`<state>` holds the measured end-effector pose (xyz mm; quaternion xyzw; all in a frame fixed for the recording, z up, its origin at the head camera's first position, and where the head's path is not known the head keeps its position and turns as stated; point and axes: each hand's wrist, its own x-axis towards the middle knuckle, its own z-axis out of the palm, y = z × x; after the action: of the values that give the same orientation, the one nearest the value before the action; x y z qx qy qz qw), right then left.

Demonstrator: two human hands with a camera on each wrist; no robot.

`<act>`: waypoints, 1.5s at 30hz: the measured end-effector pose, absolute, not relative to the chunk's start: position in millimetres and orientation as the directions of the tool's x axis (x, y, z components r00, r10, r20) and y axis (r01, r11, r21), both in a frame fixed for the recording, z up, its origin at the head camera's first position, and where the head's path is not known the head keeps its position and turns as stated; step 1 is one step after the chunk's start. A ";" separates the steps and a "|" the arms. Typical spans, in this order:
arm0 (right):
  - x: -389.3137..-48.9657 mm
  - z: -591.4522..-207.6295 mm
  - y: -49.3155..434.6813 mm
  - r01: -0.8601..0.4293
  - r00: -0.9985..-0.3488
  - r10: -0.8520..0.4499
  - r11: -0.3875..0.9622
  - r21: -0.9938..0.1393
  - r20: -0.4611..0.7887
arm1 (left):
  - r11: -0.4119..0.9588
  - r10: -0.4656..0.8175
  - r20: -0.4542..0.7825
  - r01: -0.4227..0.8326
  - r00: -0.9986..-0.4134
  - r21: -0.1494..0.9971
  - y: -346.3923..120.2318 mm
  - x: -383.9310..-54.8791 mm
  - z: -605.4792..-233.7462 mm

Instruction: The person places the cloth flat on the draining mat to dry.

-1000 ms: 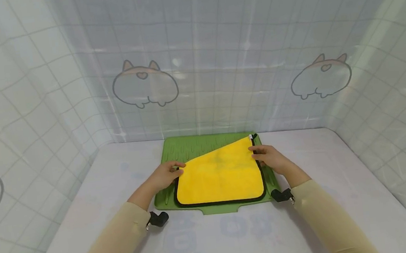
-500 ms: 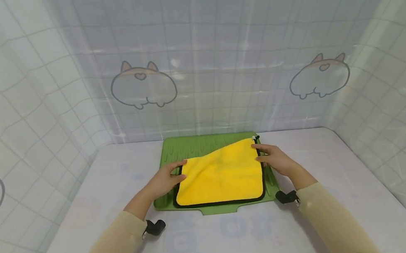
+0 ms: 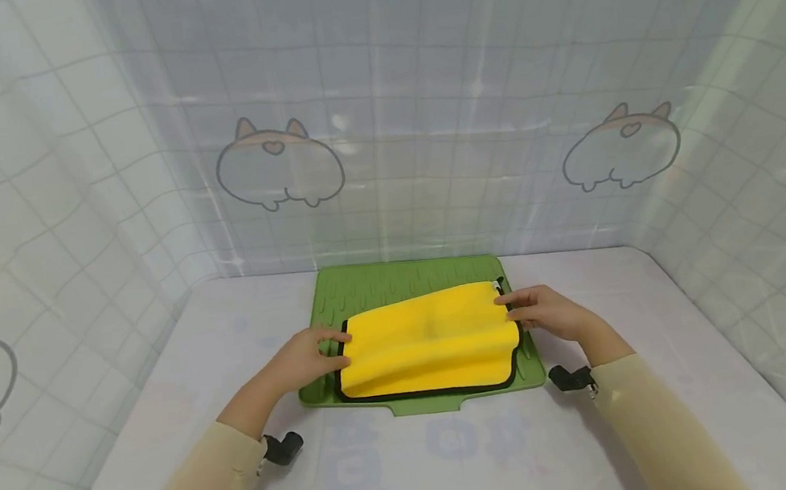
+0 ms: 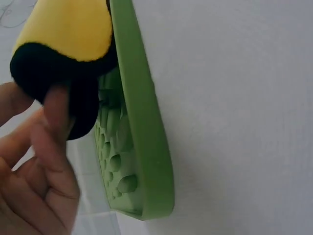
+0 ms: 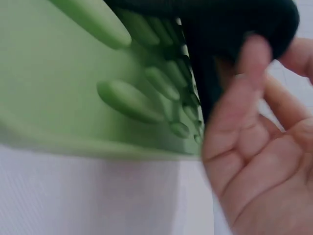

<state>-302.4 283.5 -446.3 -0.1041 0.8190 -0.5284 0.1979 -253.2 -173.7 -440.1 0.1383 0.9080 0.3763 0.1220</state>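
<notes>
A yellow cloth [image 3: 427,326] with black edging lies over the green ridged draining tray [image 3: 368,280], bowed up in a crosswise hump near its front. Its upper right corner carries a small white tag. My left hand [image 3: 304,360] pinches the cloth's left edge; in the left wrist view the black binding [image 4: 83,105] curls between thumb and fingers. At the opposite side, my right hand [image 3: 552,314] pinches the right edge, where the right wrist view shows the dark underside [image 5: 210,44] raised above the tray's ridges. The cloth's back part stays hidden from both wrist cameras.
The tray sits on a white table cover [image 3: 419,476] with faint printed characters, its front tab [image 3: 424,406] toward me. Behind stands a grid-patterned curtain [image 3: 417,72] with cartoon animal drawings, and similar sheets rise on both sides. A black wrist camera [image 3: 285,449] hangs at each sleeve.
The cloth's back edge has come down and toward me, and a hump has formed across its front. Both hands have shifted outward and slightly nearer, still pinching the side edges.
</notes>
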 end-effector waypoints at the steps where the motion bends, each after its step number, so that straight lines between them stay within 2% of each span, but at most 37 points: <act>1: -302.3 -446.4 284.9 0.048 -0.893 -0.386 0.433 -0.900 -0.233 | 0.679 0.357 -0.129 0.162 -0.925 0.716 -174.5 -253.1 -439.7; 8: -301.8 -445.9 286.3 0.048 -0.848 -0.445 0.478 -0.877 -0.289 | 0.630 0.442 -0.169 0.171 -0.881 0.757 -174.4 -260.1 -441.9; 13: -305.5 -445.9 282.8 0.036 -0.885 -0.396 0.463 -0.886 -0.243 | 0.607 0.450 -0.142 0.185 -0.882 0.773 -168.9 -272.1 -443.2; 17: -311.6 -446.7 276.4 0.079 -0.911 -0.328 0.452 -0.888 -0.249 | 0.606 0.431 -0.137 0.173 -0.892 0.776 -164.5 -282.4 -443.9; 24: -327.8 -450.9 261.5 0.079 -0.921 -0.293 0.503 -0.861 -0.256 | 0.588 0.388 -0.122 0.144 -0.913 0.796 -161.9 -290.6 -443.6; 31: -333.7 -453.9 261.9 0.074 -0.941 -0.243 0.536 -0.841 -0.238 | 0.564 0.426 -0.119 0.161 -0.897 0.810 -156.3 -292.8 -441.9; 37: -332.9 -453.1 265.0 0.030 -0.961 -0.223 0.502 -0.864 -0.164 | 0.585 0.438 -0.126 0.175 -0.890 0.792 -155.3 -293.1 -438.9; 45: -334.3 -442.6 265.7 -0.018 -0.977 -0.196 0.482 -0.876 -0.088 | 0.675 0.402 -0.042 0.265 -0.915 0.689 -153.9 -293.4 -431.2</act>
<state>-334.3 265.7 -442.6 -0.0624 0.8563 -0.5051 0.0879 -293.4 -153.9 -431.2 0.1832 0.9101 0.3592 0.0951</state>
